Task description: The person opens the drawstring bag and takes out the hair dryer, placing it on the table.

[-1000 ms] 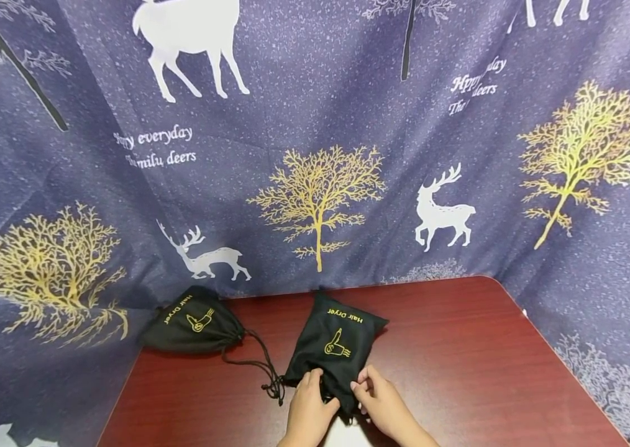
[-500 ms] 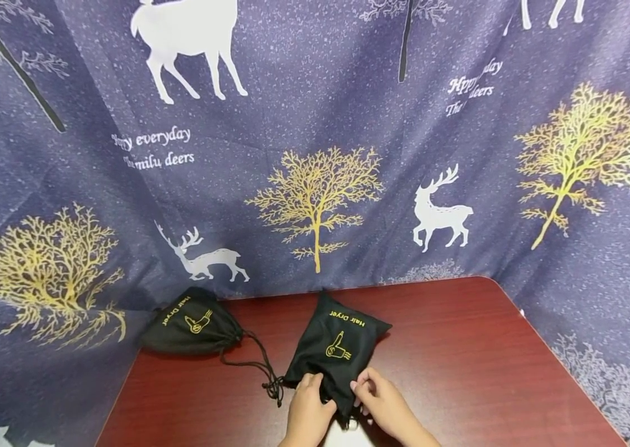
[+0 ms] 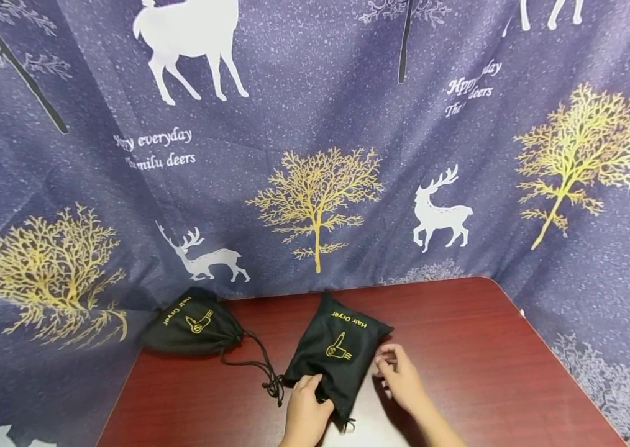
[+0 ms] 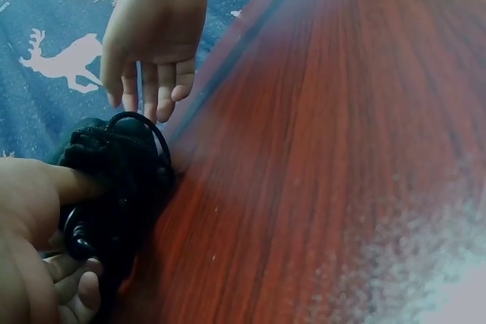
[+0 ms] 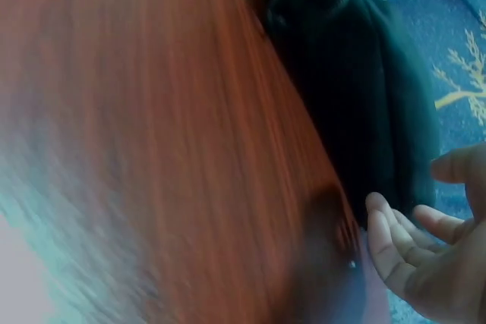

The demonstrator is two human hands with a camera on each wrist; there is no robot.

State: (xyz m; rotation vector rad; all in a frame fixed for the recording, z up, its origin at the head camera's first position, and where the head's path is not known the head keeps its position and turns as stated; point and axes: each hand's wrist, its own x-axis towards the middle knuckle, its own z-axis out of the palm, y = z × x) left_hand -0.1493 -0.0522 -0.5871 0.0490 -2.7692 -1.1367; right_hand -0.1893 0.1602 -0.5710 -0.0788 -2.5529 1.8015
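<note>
A black drawstring bag [image 3: 320, 347] with yellow "Hair Dryer" lettering and a yellow dryer picture lies on the table, its mouth end towards me. My left hand [image 3: 306, 411] grips the cloth at the left of that end, thumb pressed in and fingers curled below, as the left wrist view shows. A thin black cord loop [image 4: 162, 142] arches out of the bag's mouth there. Off the bag's right side is my right hand [image 3: 402, 380], fingers loosely bent and holding nothing. In the right wrist view its fingertips [image 5: 376, 202] overlap the bag's far lower corner.
Another black "Hair Dryer" bag [image 3: 194, 326], drawn closed and plump, lies at the back left, its knotted cords [image 3: 274, 386] trailing towards the first bag. The red-brown wooden table [image 3: 488, 347] meets a blue-purple curtain [image 3: 315, 124] with printed deer and trees behind.
My right hand has let go of the bag's front right edge and moved right and away from me. The bag has turned slightly, its far end shifting right. The left hand keeps its grip.
</note>
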